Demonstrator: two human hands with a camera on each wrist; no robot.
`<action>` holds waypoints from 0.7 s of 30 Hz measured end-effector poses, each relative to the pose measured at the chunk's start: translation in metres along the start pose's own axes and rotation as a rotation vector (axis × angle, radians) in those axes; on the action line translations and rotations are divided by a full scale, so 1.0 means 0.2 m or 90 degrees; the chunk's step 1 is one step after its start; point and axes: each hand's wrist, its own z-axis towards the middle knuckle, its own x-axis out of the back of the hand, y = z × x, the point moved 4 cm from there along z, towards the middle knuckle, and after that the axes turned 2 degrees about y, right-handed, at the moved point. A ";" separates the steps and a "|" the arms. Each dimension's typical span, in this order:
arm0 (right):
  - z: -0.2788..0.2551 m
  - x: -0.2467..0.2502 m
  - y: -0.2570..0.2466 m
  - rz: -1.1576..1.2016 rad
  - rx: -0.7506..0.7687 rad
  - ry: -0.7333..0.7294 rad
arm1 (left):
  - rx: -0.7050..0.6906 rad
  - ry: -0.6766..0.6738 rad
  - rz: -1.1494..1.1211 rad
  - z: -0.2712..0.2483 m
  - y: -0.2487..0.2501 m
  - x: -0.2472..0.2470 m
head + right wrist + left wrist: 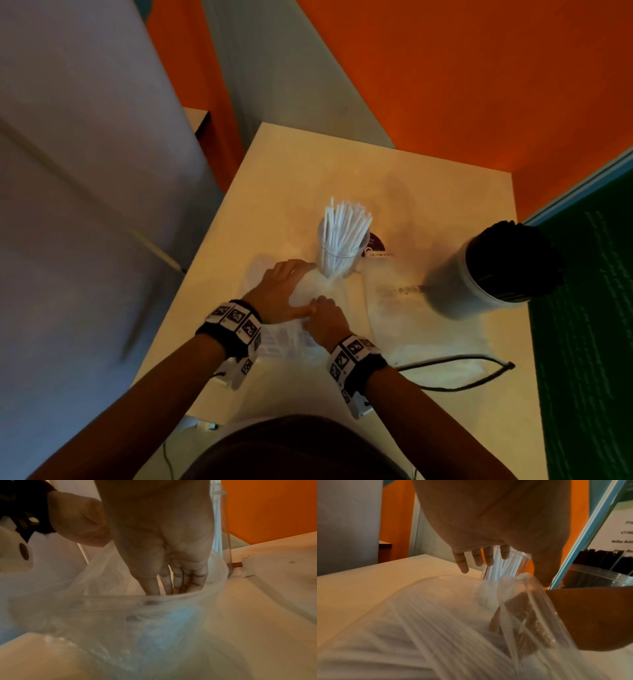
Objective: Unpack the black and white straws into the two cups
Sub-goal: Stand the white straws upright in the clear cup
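A clear cup (342,255) of white straws (346,222) stands mid-table. To its right a second cup (469,287) is packed with black straws (513,260). In front of the clear cup lies a clear plastic bag (291,346) with white straws (402,635) inside. My left hand (284,284) hovers over the bag, fingers (464,565) straight, and the raised bag mouth hangs at its thumb (541,574). My right hand (325,318) reaches into the bag mouth (120,599). Its fingers (178,580) point down and their tips are hidden behind the rim.
An empty flattened bag (421,318) lies right of my hands, in front of the black-straw cup. A dark cable (462,383) loops across the near right of the white table (308,164). A green board (582,308) stands along the table's right edge.
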 end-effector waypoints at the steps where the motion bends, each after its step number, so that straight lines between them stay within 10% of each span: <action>1: 0.00 -0.01 0.00 -0.014 0.000 0.005 | -0.007 -0.004 0.014 0.00 0.00 -0.01; 21: -0.06 0.06 0.06 0.091 -0.041 -0.087 | -0.092 0.015 0.059 -0.02 0.12 -0.05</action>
